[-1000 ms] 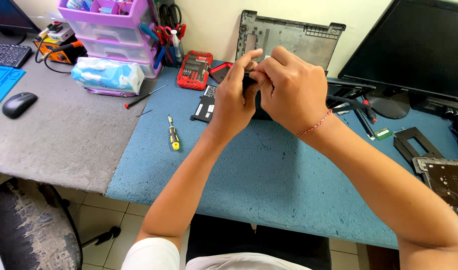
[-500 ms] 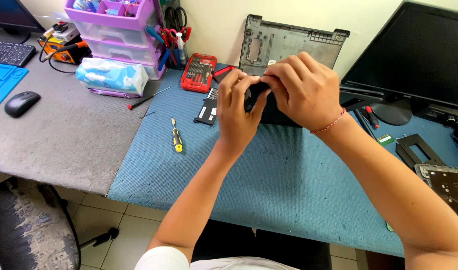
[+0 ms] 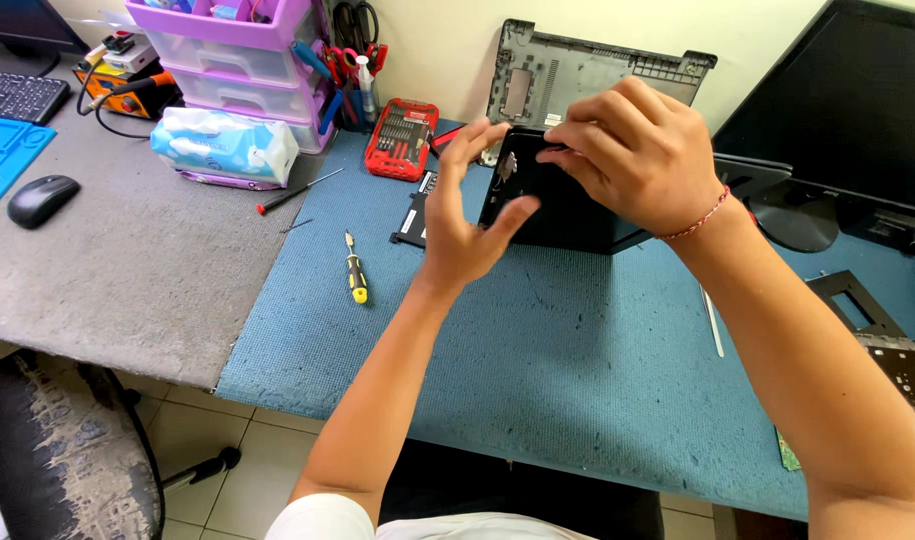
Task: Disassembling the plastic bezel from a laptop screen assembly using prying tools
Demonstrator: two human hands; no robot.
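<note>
A black panel point(image 3: 562, 205) is held tilted up on the blue mat point(image 3: 537, 350), its lower long edge resting on the mat and running left to right, its top edge raised toward the wall. The top edge is pinched by the right hand point(image 3: 632, 150). The left hand point(image 3: 467, 215) is spread, thumb against the panel's left side. Bare mat is seen in front; a yellow screwdriver point(image 3: 354, 270) lies well to the left.

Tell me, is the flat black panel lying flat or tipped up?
Tipped up: the flat black panel stands on its lower edge on the blue mat.
</note>
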